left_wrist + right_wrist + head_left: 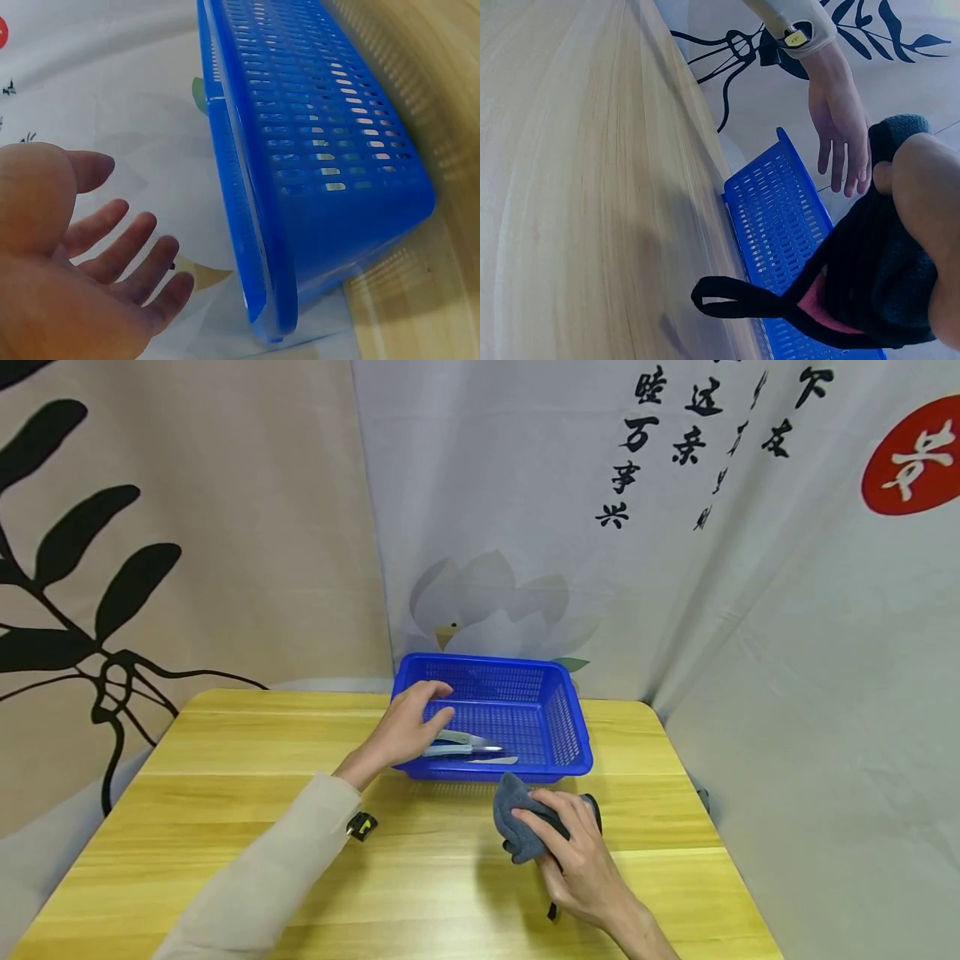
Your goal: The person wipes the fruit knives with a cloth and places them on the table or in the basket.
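A blue perforated plastic basket (566, 735) stands at the back of the table. My left hand (405, 727) is over its left side, fingers spread and slightly bent, holding nothing; in the left wrist view the same hand (97, 277) is apart from the basket wall (322, 142). Pale-handled bladed tools (453, 747) lie in the basket's front left, partly hidden by that hand. In front of the basket, my right hand (585, 868) grips a folded grey cloth (516, 814) above the table. Black edging and a loop (731, 296) hang from this cloth (900, 262), with some pink showing.
The yellow wood-grain table (420, 902) ends close behind the basket. Behind and to the right hangs a pale curtain (487, 485) with printed characters and plants. A small black-and-yellow device (362, 826) is on the left sleeve (277, 868).
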Demonstrator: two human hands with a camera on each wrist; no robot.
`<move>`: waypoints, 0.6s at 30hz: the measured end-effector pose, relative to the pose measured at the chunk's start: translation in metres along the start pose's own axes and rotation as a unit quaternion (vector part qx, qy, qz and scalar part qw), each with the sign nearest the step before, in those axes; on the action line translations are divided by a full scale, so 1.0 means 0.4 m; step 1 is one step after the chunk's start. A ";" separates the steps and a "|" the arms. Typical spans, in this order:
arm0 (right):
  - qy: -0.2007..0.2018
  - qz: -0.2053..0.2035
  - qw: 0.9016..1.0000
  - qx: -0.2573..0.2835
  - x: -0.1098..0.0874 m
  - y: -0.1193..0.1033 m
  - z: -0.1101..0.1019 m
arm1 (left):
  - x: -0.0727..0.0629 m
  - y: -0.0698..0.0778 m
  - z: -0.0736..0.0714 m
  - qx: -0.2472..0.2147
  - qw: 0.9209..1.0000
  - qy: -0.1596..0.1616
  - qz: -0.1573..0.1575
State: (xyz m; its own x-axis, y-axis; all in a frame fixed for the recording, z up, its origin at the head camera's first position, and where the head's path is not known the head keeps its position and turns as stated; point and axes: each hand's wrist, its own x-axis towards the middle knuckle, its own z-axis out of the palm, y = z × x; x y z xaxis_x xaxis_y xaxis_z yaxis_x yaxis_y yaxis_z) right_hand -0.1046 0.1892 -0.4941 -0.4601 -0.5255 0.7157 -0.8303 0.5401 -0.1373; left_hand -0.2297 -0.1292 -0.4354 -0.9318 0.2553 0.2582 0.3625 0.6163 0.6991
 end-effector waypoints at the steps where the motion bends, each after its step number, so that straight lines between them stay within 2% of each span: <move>1: -0.001 0.001 1.000 0.000 0.000 0.000 0.000 | -0.004 0.000 -0.002 0.003 1.000 0.001 0.006; 8: -0.010 0.009 1.000 -0.001 -0.001 -0.001 -0.001 | -0.045 0.011 -0.015 0.037 0.998 0.019 0.052; 13: -0.014 0.008 1.000 0.005 -0.001 -0.005 0.002 | -0.089 0.009 -0.024 0.056 0.995 0.042 0.068; 18: -0.019 -0.011 0.999 0.026 0.005 -0.012 0.011 | -0.142 0.004 -0.036 0.055 0.993 0.070 0.081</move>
State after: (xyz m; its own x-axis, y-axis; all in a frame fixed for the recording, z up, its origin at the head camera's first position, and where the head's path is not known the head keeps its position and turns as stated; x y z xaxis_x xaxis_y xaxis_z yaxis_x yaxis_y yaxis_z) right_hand -0.1032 0.1826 -0.4951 -0.4523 -0.5620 0.6925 -0.8551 0.4940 -0.1577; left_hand -0.1767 -0.1534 -0.4395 -0.8517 0.2556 0.4574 0.5006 0.6549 0.5661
